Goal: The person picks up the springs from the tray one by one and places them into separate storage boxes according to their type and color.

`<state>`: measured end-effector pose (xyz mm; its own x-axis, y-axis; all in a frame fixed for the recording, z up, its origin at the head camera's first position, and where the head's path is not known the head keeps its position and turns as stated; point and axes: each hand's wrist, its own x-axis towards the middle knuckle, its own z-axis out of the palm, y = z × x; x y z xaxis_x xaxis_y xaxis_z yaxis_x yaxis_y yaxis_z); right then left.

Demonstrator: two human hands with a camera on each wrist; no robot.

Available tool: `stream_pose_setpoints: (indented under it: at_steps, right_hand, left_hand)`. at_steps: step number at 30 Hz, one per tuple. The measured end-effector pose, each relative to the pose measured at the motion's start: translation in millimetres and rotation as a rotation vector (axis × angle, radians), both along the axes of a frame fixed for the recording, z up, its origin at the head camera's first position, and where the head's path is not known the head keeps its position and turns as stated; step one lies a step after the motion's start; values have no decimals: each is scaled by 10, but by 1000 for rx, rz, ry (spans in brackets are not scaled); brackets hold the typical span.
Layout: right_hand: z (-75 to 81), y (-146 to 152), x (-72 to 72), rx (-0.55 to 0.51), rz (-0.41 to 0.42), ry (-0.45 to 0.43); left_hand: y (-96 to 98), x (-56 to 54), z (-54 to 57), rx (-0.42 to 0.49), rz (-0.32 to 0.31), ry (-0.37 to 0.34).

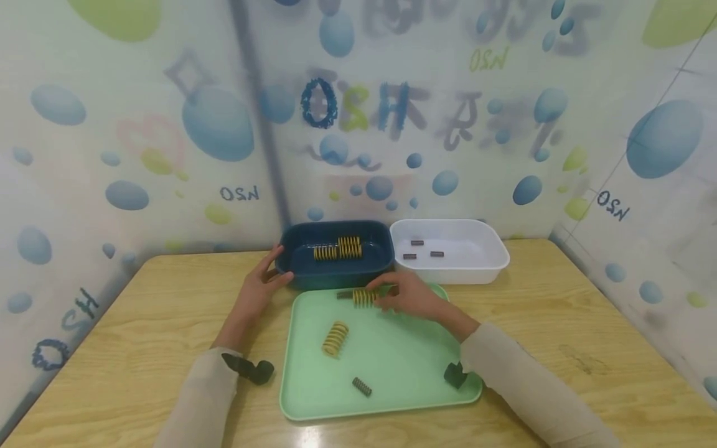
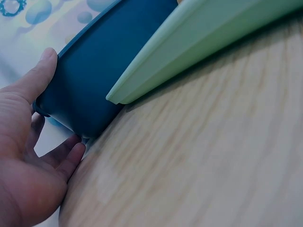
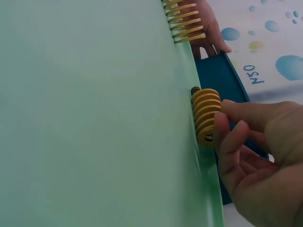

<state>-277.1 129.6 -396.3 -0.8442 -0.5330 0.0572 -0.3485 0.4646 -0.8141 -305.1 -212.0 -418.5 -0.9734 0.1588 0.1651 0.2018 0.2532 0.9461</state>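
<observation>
My left hand (image 1: 259, 289) holds the near left corner of a dark blue bin (image 1: 336, 274), the thumb on its front and the fingers round its left side. At the far edge of a green tray (image 1: 403, 354), my right hand (image 1: 411, 296) pinches a thick yellow spring (image 3: 207, 113) by its side with the fingertips. A small dark spring (image 1: 344, 295) lies right at that spring's left end. Nearer on the tray are another yellow spring (image 1: 335, 339) and a small dark spring (image 1: 361, 386).
Two yellow springs (image 1: 350, 247) lie inside the blue bin. Beside it stands a white bin (image 1: 448, 274) with three small dark springs (image 1: 437, 254). Both bins stand on the wooden table (image 1: 560, 348), close to a patterned wall covering (image 1: 448, 143).
</observation>
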Motion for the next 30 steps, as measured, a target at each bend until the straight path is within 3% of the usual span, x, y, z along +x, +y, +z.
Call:
stream_pose_setpoints:
  at_steps: [18,27,30]
  right_hand:
    - [-120,-15,-82,-39,22,-177]
    - [-94,-23,-66,-16,21,-162]
    - [-103,-20,-68,-33,37,-166]
  left_hand:
    - [2,-5,-9,25,-11,11]
    - [10,7,4,22,-11,17]
    - [41,84,112,38,-18,-3]
